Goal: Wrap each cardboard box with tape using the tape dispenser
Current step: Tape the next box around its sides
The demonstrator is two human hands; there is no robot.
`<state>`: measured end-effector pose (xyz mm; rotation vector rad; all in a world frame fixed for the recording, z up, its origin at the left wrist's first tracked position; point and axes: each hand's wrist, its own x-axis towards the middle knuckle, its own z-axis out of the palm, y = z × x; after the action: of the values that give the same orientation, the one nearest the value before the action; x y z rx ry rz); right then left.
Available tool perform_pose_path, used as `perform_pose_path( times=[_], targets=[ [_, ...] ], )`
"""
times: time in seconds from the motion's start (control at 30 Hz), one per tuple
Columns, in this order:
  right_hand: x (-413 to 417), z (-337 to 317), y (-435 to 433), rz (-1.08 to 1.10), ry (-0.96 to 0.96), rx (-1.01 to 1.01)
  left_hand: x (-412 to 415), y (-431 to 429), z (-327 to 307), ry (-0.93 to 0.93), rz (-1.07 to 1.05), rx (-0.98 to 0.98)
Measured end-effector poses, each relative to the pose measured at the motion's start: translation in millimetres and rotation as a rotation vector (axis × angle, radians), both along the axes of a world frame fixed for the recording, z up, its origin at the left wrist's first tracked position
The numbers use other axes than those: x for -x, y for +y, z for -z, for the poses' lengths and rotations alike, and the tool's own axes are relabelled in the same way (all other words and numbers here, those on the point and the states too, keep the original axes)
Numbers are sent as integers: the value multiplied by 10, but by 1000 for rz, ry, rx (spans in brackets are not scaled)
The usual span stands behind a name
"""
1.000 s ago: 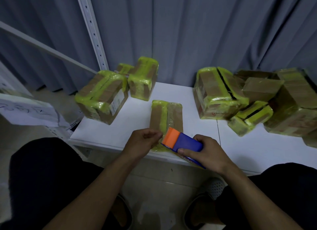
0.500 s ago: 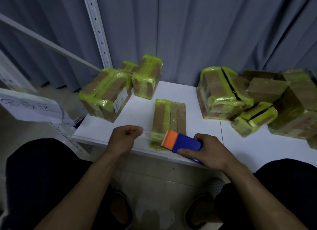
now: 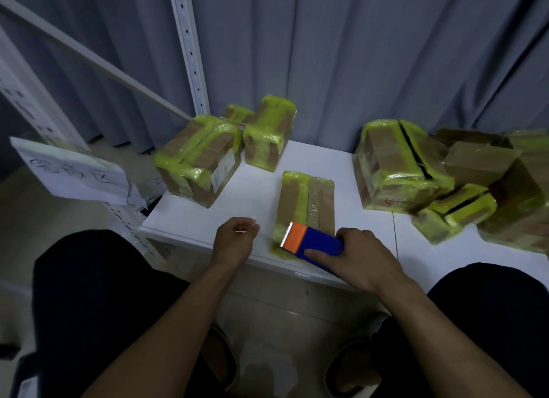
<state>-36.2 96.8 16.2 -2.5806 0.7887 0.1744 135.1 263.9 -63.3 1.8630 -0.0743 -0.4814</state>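
Head view: our right hand (image 3: 361, 259) grips the blue-and-orange plastic tape dispenser (image 3: 312, 243) over the flat brown cardboard box (image 3: 298, 200) at the front edge of the white table (image 3: 205, 217). Our left hand (image 3: 234, 240) pinches the clear tape (image 3: 265, 235).

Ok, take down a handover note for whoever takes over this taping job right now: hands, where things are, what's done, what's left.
Right hand grips the tape dispenser over the near end of the flat box on the white table.
Left hand appears to pinch the end of a clear tape strip drawn from it.
Done: left wrapped box, upright wrapped box, large wrapped box at right.
Left: finish the flat box, then probably the plain brown box in the right pile.
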Motion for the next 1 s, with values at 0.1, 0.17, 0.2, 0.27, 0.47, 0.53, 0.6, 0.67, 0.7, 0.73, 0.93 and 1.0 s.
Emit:
perform_pose_path(
  times=[0.1,0.17,0.2,0.27,0.47,0.53,0.6,0.67,0.7,0.73,0.93,1.0],
  targets=[
    [-127,25,88,40,37,127,-17,-46,108,12,-37,4],
    [-210,38,142,53,60,190,-33,-65,171,37,-62,20],
    [-247,46,167,59,73,203,-47,-68,193,44,-68,20],
    [-301,50,219,64,94,210,-78,-71,247,42,-73,13],
    [-405,-1,293,42,167,243,-124,-154,423,105,-49,-10],
    [-435,-7,289,61,184,235,-130,-201,471,109,-30,-15],
    [-458,-18,278,78,202,223,-142,-257,527,107,-10,-18],
    [-475,-25,261,88,218,211,-131,-303,564,117,25,-9],
    [-481,-27,249,90,224,204,-123,-324,578,127,47,-8],
    [-483,-25,237,94,228,197,-118,-346,596,142,73,-9],
    [-490,17,185,123,242,159,-166,-410,663,192,188,-19],
    [-495,29,171,129,239,145,-196,-425,669,155,212,-46]
  ],
)
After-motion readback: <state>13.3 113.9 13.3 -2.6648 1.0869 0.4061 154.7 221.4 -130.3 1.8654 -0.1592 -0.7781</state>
